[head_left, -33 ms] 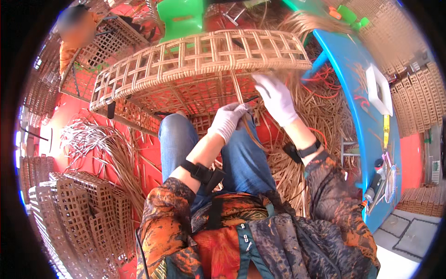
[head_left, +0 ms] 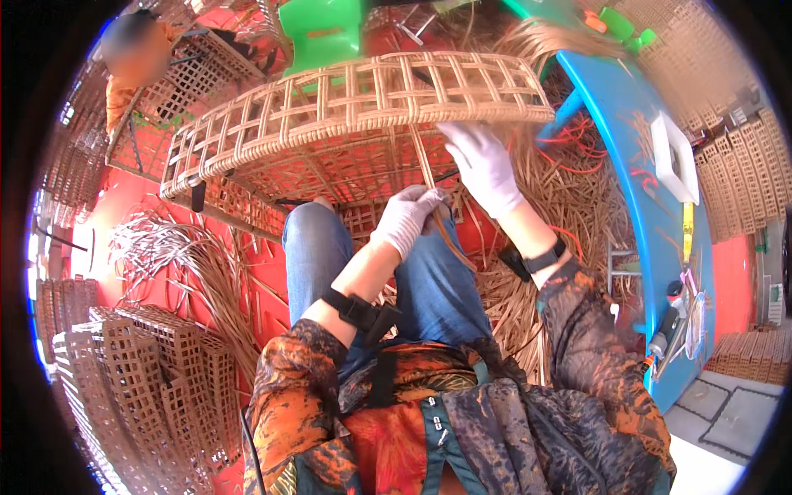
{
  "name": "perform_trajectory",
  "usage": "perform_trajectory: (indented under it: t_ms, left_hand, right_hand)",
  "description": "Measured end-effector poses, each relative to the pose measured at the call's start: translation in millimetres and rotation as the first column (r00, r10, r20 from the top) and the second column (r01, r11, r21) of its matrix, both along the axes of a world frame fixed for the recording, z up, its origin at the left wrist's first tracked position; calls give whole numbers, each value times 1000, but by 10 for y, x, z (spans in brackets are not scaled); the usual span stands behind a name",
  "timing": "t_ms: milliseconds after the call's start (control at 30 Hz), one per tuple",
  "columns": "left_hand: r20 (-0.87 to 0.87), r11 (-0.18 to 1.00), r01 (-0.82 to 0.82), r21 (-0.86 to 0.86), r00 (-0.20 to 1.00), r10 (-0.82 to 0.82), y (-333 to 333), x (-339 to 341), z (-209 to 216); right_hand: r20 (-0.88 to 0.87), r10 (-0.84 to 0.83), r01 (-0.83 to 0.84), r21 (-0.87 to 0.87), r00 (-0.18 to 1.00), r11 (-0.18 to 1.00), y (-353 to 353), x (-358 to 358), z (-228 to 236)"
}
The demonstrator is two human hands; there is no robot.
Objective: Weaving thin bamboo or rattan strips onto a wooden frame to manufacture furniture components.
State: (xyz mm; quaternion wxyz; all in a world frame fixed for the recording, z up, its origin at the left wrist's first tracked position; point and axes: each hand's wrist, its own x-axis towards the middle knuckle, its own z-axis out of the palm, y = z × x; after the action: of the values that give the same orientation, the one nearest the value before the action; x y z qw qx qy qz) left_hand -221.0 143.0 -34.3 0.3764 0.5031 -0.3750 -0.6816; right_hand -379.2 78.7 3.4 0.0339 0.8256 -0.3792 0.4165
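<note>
A large openwork basket frame (head_left: 355,115), woven from tan strands, stands tilted before my knees with its wrapped rim toward me. Thin strips (head_left: 423,157) hang from that rim into my left hand (head_left: 404,216), which wears a whitish glove and has its fingertips pinched on them. Their loose ends trail past the hand over my right thigh. My right hand (head_left: 485,172), gloved as well, is raised just below the rim and to the right of the strips. Its fingers are stretched out and slightly blurred, with nothing seen in them.
Loose strips (head_left: 190,264) lie heaped on the red floor at left, and more (head_left: 569,198) at right. Woven panels (head_left: 140,379) stand stacked at lower left. A blue table (head_left: 610,124) holds tools. Beyond the basket are a green chair (head_left: 322,37) and another person (head_left: 124,95).
My right hand has shifted slightly left and up toward the rim. My left hand keeps its pinch on the strips, almost in the same place.
</note>
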Motion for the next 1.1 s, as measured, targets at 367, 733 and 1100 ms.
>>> perform_trajectory:
  t_ms: [367, 733, 1100]
  left_hand:
    - [156, 993, 116, -31, 982, -110, 27, 387, 306]
    - [312, 598, -14, -802, 843, 438, -1579, 700, -123]
    - [432, 806, 57, -589, 865, 255, -1240, 645, 42]
  right_hand:
    - [-366, 275, -343, -135, 889, 930, -485, 226, -115]
    - [-219, 466, -465, 60, 857, 883, -723, 408, -241]
    - [474, 292, -556, 679, 831, 479, -567, 63, -321]
